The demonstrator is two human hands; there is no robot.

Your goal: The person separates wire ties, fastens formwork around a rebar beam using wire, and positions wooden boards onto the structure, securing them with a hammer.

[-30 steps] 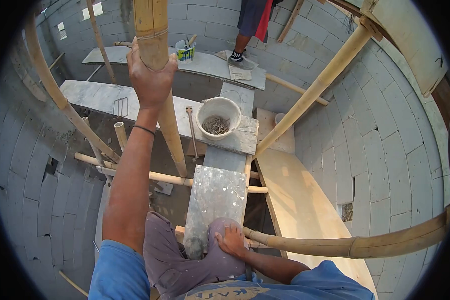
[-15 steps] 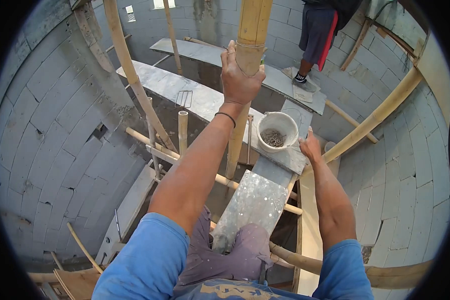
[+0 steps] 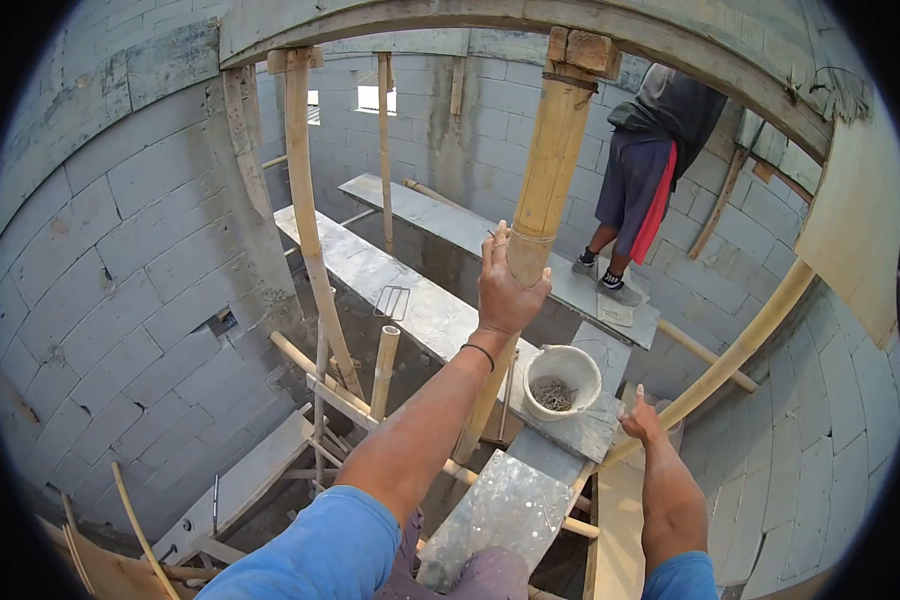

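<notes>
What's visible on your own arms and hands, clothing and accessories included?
Short light-blue sleeves on both arms; a thin black band around the left wrist. Left hand and right hand are both bare, without gloves.

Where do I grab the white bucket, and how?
Best hold the bucket by its rim, on the side towards the right hand. Come from above, fingers inside and thumb outside. It stands upright with a wide open top, and the bits in it lie low, which should leave your fingers room.
</notes>
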